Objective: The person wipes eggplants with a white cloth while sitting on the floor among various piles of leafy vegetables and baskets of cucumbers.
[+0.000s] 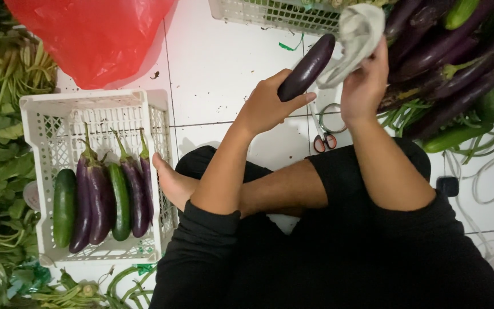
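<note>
White tiled floor (224,63), person sitting cross-legged on it with veg all around. Left hand (270,106) has its fingers wrapped round the lower end of a dark purple eggplant (309,67), held up off the floor and tilted toward the far edge. Right hand (364,86) has its fingers bunched on a pale grey cloth (358,34) that's touching the eggplant's upper end. Looks like wiping to me, so I'd turn the eggplant in the left grip and run the cloth tip to stem, so no side gets missed. White crate (41,114) by the floor's left edge holds eggplants and cucumbers in a row. Scissors (324,129) lie on the tiles just under the hands, and a loose eggplant pile (447,57) fills the far right corner.
</note>
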